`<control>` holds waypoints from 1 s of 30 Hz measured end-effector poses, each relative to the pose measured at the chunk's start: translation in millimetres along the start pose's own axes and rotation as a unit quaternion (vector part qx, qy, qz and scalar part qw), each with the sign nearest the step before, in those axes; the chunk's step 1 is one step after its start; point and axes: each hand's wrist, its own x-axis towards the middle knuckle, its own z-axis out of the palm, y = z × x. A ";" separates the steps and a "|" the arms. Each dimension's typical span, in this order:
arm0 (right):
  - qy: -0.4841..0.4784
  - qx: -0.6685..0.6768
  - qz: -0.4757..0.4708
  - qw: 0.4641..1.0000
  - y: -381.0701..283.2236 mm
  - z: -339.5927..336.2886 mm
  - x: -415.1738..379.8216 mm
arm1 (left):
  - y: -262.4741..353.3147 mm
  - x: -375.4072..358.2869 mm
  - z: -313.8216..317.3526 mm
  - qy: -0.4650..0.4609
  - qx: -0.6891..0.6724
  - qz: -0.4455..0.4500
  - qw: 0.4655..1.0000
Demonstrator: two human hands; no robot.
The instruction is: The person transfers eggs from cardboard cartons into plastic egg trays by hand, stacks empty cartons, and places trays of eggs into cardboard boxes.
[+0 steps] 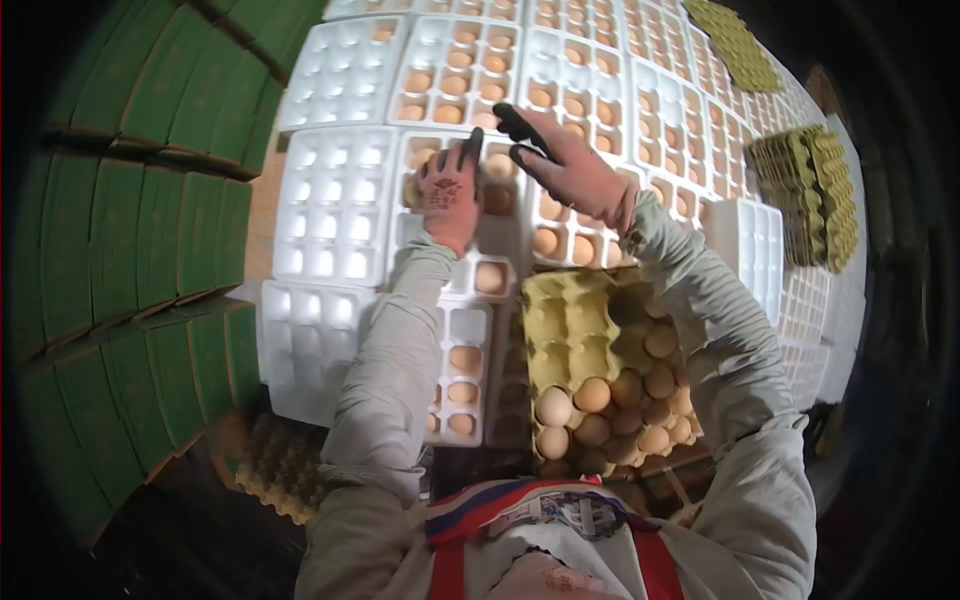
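Both my hands wear pink gloves with black fingertips. My left hand (452,198) lies over a white foam egg tray (497,236), its fingers stretched forward and the index finger pointing away from me. Brown eggs show beside its fingers, and another egg (490,277) sits in the tray's near corner. To the right, my right hand (568,165) is held above the trays, thumb and fingers apart with nothing visible between them. Nearer my body, a yellow pulp egg tray (570,312) carries several brown eggs (592,395) and has bare cups at its far left.
White foam trays (335,205) without eggs line the left side, while egg-filled trays (455,75) spread ahead. Green boxes (120,230) are stacked at left. Stacked pulp trays (800,195) stand at right; another pulp tray (280,465) lies low at left.
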 end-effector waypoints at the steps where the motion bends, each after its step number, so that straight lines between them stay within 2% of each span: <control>1: -0.009 0.085 0.064 0.994 -24.0 -35.8 -16.8 | 4.7 -5.9 5.6 -0.035 0.058 0.033 0.997; 3: 0.003 0.095 0.086 0.992 -51.9 -101.6 -70.3 | 13.6 -14.2 3.1 0.049 0.067 0.029 0.996; 4: -0.002 0.060 0.108 0.992 -56.9 -129.6 -101.0 | 31.9 -10.5 -15.2 0.067 -0.050 0.038 0.996; 5: -0.031 0.082 0.113 0.990 -60.0 -150.6 -130.3 | 51.4 -4.5 -44.4 0.086 -0.158 0.041 0.983; 7: -0.092 -0.105 0.001 0.990 -39.2 -175.1 -181.3 | 107.4 -0.7 -78.6 -0.058 -0.398 -0.013 0.915; 8: -0.119 -0.202 0.008 0.972 -36.3 -173.9 -193.7 | 142.6 0.4 -89.8 -0.133 -0.406 0.029 0.904; 9: -0.141 -0.295 0.017 0.945 -31.3 -171.5 -205.8 | 178.9 4.4 -102.0 -0.215 -0.269 0.131 0.930; 10: -0.181 -0.332 -0.002 0.926 -10.7 -168.0 -214.8 | 202.7 -6.4 -86.0 -0.198 -0.111 0.226 0.947; 11: -0.160 -0.304 -0.025 0.939 -2.6 -166.0 -219.7 | 219.6 -8.1 -83.3 -0.288 -0.013 0.254 0.923; 13: -0.127 -0.310 -0.077 0.939 0.4 -171.5 -226.6 | 225.2 -18.5 -73.5 -0.364 0.023 0.174 0.915; 14: -0.075 -0.174 -0.020 0.982 -1.7 -175.6 -236.0 | 221.9 -23.8 -68.1 -0.302 0.023 0.214 0.929; 15: -0.021 -0.029 0.041 0.998 -3.8 -179.9 -248.2 | 214.5 -29.7 -67.5 -0.243 0.021 0.257 0.935; 16: 0.007 0.122 0.111 0.986 3.6 -188.3 -254.5 | 208.6 -38.4 -68.2 -0.182 0.014 0.292 0.939; 17: 0.074 0.377 0.148 0.911 -0.2 -190.0 -255.0 | 209.2 -42.8 -73.6 -0.201 -0.136 0.179 0.953; 18: 0.048 0.426 0.125 0.895 8.3 -189.2 -251.3 | 211.0 -45.9 -78.3 -0.210 -0.283 0.065 0.933; 19: 0.026 0.475 0.102 0.874 17.6 -187.2 -246.3 | 211.6 -46.5 -82.9 -0.215 -0.420 -0.049 0.880; 20: -0.008 0.326 0.139 0.935 14.0 -183.5 -236.2 | 211.7 -42.7 -90.6 -0.165 -0.573 -0.170 0.785; 21: -0.063 0.163 0.164 0.971 -2.5 -171.8 -222.5 | 207.7 -40.4 -87.4 -0.097 -0.771 -0.224 0.589; 22: -0.093 -0.083 0.101 0.987 -8.0 -150.7 -214.4 | 203.9 -40.7 -87.5 -0.087 -0.774 -0.247 0.576; 23: -0.117 -0.326 0.030 0.938 -10.1 -136.1 -212.1 | 202.9 -41.9 -87.1 -0.076 -0.778 -0.270 0.562; 24: -0.122 -0.298 0.036 0.946 -12.2 -136.1 -214.1 | 207.5 -49.1 -85.1 -0.088 -0.607 -0.106 0.783; 26: -0.132 -0.245 0.049 0.959 -18.2 -140.3 -215.8 | 204.1 -43.2 -95.2 -0.316 -0.473 -0.100 0.817; 27: -0.095 -0.103 0.069 0.988 -16.6 -147.6 -221.8 | 235.6 -44.7 -116.9 -0.378 -0.339 -0.155 0.847; 28: -0.056 0.042 0.088 0.994 -10.6 -160.1 -235.3 | 254.9 -50.7 -120.6 -0.332 -0.097 0.055 0.937; 29: -0.016 0.184 0.106 0.977 -4.3 -170.8 -248.7 | 265.2 -62.0 -114.9 -0.335 0.080 0.095 0.934; 30: 0.036 0.337 0.109 0.935 2.5 -174.0 -262.9 | 260.5 -68.1 -103.7 -0.358 0.088 0.107 0.923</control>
